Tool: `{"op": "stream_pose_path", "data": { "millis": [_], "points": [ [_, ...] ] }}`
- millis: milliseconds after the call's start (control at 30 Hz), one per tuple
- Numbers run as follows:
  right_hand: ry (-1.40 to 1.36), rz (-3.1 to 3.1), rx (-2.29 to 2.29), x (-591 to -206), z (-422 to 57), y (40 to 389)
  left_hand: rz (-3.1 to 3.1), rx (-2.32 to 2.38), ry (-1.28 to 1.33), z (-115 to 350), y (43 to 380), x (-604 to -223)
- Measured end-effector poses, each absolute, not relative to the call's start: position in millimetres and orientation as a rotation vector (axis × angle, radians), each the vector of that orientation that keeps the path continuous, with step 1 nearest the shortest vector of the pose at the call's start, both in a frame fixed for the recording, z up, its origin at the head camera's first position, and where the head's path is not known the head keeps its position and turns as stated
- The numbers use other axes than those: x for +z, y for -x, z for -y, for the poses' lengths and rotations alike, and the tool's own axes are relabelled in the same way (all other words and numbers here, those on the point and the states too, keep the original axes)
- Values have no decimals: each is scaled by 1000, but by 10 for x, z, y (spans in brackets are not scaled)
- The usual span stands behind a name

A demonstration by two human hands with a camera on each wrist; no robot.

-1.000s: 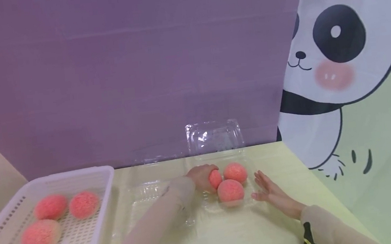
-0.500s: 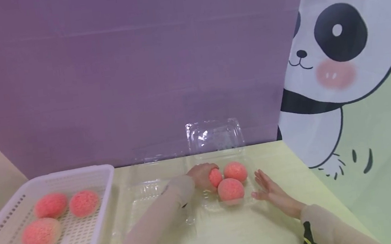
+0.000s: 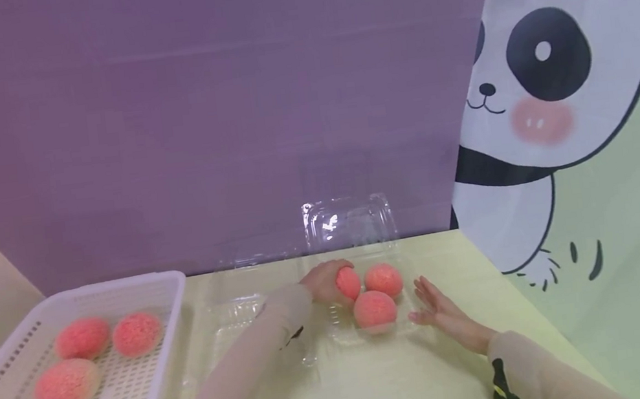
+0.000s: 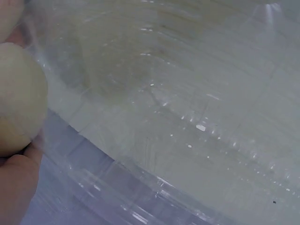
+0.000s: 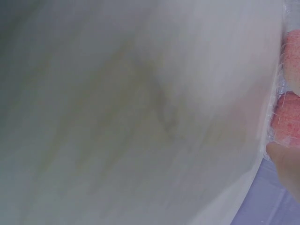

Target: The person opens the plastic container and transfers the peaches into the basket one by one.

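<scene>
My left hand grips a round pink bun by its left side, in the clear plastic clamshell box. In the left wrist view the bun's pale underside shows beside the fingers. Two more pink, rough-topped buns sit in the same box, a rear one and a front one. The box's lid stands raised at the back. My right hand is spread open along the box's right side, fingers pointing away from me, holding nothing.
A second clear box lies left of the first, partly behind my left forearm. At the far left, a white perforated basket holds three pink buns. A purple wall rises behind the pale table.
The bun in my left hand has shifted slightly up and left from the other two, and more of it shows. My right hand keeps its place beside the box.
</scene>
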State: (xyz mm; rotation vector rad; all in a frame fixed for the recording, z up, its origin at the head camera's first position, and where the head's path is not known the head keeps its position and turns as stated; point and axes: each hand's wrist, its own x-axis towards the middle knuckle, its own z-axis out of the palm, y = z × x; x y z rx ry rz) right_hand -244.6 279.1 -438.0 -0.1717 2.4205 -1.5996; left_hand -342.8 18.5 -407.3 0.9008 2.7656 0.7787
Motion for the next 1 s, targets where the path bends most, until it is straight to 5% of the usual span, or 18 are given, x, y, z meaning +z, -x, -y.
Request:
{"op": "stream_pose_path", "data": {
  "millis": [1000],
  "points": [
    [160,-2443,-1547,-4342,-2791,2434,-2703,954,-952,138,3060,-3585]
  ]
}}
